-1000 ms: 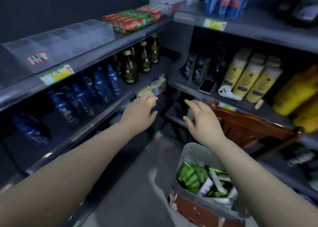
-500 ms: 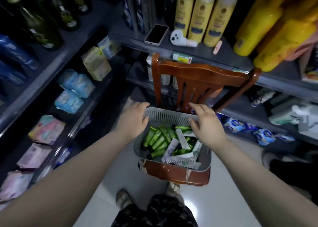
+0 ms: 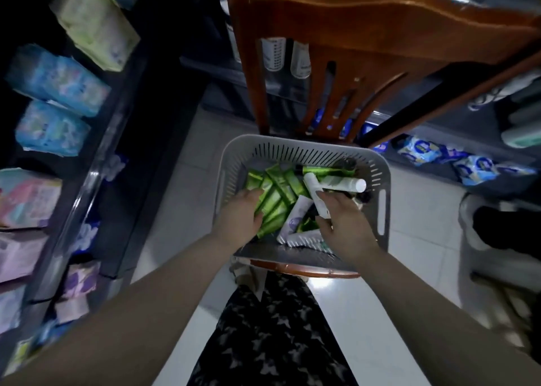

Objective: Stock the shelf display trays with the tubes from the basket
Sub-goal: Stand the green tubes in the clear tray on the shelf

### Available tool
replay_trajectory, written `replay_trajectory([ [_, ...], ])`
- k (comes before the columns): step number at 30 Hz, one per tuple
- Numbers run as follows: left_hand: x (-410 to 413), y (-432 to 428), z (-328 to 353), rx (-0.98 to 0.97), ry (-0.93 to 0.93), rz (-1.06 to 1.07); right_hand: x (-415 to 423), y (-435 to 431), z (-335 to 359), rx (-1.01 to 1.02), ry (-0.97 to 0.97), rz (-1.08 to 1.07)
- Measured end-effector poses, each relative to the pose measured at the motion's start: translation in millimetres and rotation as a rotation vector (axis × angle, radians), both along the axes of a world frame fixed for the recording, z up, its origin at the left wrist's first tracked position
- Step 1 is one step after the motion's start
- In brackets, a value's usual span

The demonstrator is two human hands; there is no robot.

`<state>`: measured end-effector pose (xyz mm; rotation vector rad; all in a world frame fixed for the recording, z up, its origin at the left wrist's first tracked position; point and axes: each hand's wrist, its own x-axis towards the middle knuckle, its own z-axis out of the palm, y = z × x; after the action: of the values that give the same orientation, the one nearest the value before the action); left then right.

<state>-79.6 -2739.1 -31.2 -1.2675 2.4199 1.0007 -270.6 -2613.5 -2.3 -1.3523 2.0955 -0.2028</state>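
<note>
The grey basket (image 3: pixel 295 142) sits on the seat of a wooden chair (image 3: pixel 380 25), reaching the seat's front edge. Green tubes (image 3: pixel 281 192) fill the basket's left half, and white ones lie to the right. The left hand (image 3: pixel 238 218) rests on the green tubes, fingers near straight, holding nothing. The right hand (image 3: pixel 344 221) has its fingers curled round a white tube (image 3: pixel 313 190).
</note>
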Motion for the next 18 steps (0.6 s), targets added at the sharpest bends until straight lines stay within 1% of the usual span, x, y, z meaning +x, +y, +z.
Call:
replay_trajectory([
  [4,0.1,-2.5,-45.0,0.069,-0.087,-0.007,15.3,-21.2,-52.1,0.062,-0.031,0.027],
  [8,-0.3,-6.7,-84.8,0.084,-0.188,-0.004,29.4,-42.1,-102.8,0.111,-0.014,0.056],
  [13,-12.4,-12.9,-119.8,0.065,-0.207,0.033,44.2,-65.7,-154.6,0.207,0.1,0.076],
  [18,-24.2,-19.3,-138.8,0.05,-0.225,0.099,42.7,-86.2,-179.5,0.26,0.203,0.118],
])
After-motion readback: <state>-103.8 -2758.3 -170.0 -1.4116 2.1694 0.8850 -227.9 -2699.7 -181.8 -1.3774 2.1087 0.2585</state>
